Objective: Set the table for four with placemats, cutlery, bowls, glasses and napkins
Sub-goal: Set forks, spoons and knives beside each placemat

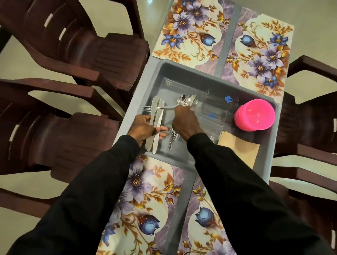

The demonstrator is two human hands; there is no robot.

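Note:
A grey tray (209, 71) sits across the middle of the narrow table. My left hand (143, 129) grips two knives (158, 119) over the tray's left end, with fork tines (146, 108) showing just beyond them. My right hand (184, 121) pinches a bunch of spoons (186, 101), their bowls pointing away from me. Clear glasses (217, 106) lie on their sides in the tray. A stack of pink bowls (255, 115) stands at the tray's right end, and brown napkins (238, 148) lie in its near right corner. Floral placemats (188, 27) (263, 54) (140, 200) (203, 226) lie at both ends.
Dark brown plastic chairs stand on both sides: two on the left (70, 40) (46, 132) and two on the right (316, 115) (316, 193). The floor (23, 207) is pale and glossy.

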